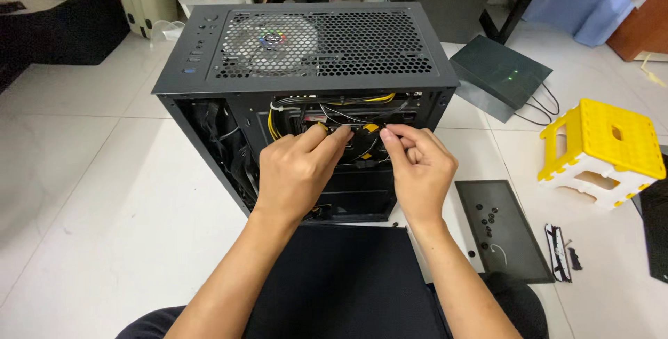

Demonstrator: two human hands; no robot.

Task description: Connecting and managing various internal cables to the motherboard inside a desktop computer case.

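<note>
We see a black case (306,81) standing on the white floor (90,193), its open side facing us and a fan (268,41) under the mesh top. Both hands work inside the case, in front of the cables (348,106) just below the top edge. Our left hand (296,172) pinches narrow, thumb and forefinger closed on a thin black cable near a yellow connector (371,128). Our right hand (417,168) sits just beside it, fingers curled in a tight grip on the same wiring. Right of the case lies a dark panel (504,231) with small screws on it; farther right stands a yellow stool (602,151), and behind that, a dark bag (497,74).
</note>
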